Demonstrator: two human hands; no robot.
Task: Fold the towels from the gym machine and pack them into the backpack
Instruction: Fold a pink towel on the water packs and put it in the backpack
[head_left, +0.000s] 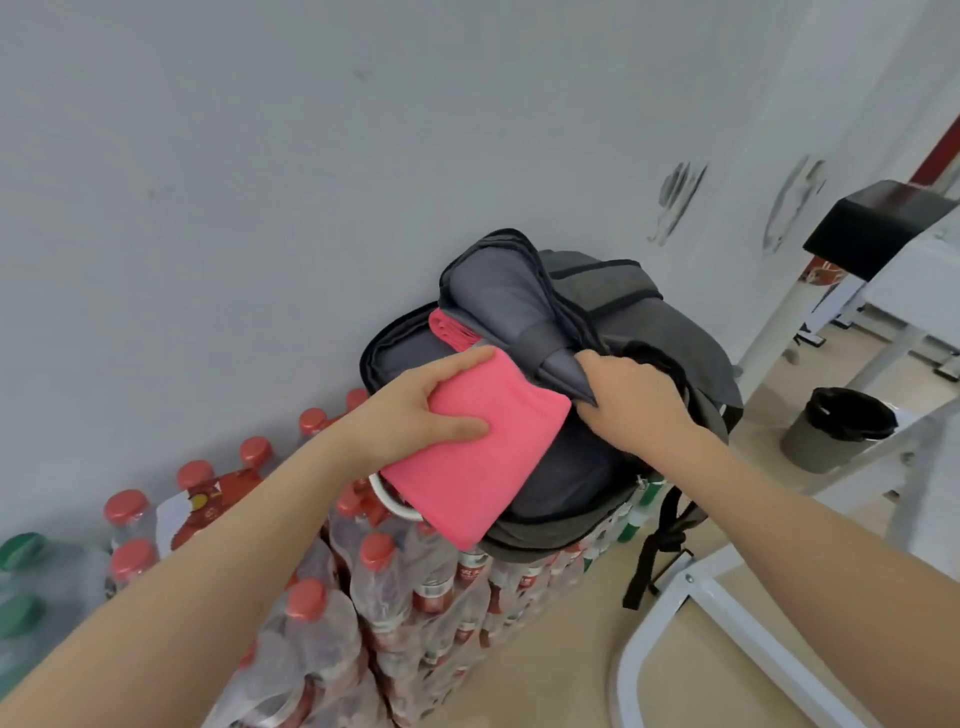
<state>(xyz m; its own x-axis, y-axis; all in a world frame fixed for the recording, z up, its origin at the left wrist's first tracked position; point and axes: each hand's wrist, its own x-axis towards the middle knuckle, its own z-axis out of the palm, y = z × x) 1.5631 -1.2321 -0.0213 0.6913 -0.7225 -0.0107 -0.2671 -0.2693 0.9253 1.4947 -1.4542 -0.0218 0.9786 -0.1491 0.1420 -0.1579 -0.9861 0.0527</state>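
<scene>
Mostly hidden, 1 pink towel (448, 328) already sits inside the grey backpack (649, 317), only a folded edge showing under the raised inner flap (498, 296). How deep the compartment goes cannot be made out, and the bag's lower front is covered by the 2nd folded pink towel (480, 452). The backpack rests on stacked shrink-wrapped packs of red-capped bottles (415, 597) against a white wall (260, 156); its black strap (657, 545) hangs down the right side. At the frame's right, a white frame with a black pad (878, 223) is cut off, and a bin with a black liner (836, 428) stands on the floor.

The left hand (415, 410) holds the folded towel at the bag's opening, thumb on top and index finger stretched along its upper edge, the other fingers hidden underneath. The right hand (631, 400) has its fingers curled round the flap's lower edge, fingertips out of sight. Both forearms reach forward from the lower corners.
</scene>
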